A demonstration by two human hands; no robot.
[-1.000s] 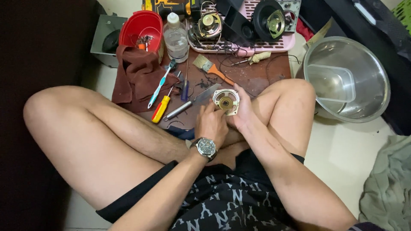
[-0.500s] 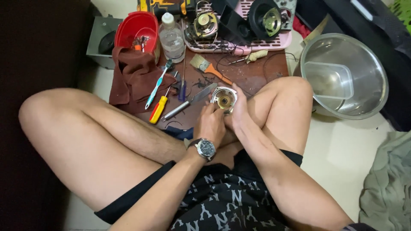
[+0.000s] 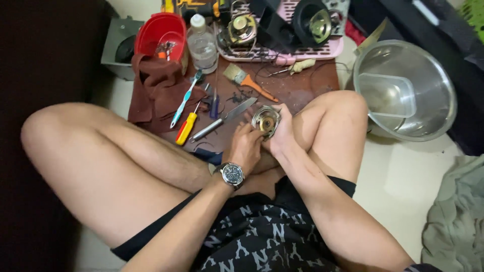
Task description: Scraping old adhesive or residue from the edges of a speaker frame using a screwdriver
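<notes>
Both hands are clasping a small round metal speaker part (image 3: 265, 121) between them, the left hand (image 3: 245, 147) gripping from below and the right hand (image 3: 282, 133) wrapping its far side, just above the near edge of the brown board (image 3: 297, 90) and between the person's knees. A wristwatch (image 3: 232, 174) is sitting on the left wrist. Just beside the part, a knife (image 3: 224, 119) is lying on the board, then a yellow-handled screwdriver (image 3: 185, 128) and a toothbrush (image 3: 182, 100). A paintbrush (image 3: 248, 80) is resting further in. At the far-left corner are standing a red bowl (image 3: 166, 30) and a plastic bottle (image 3: 202, 44); a steel basin (image 3: 406, 90) is sitting off the right edge.
</notes>
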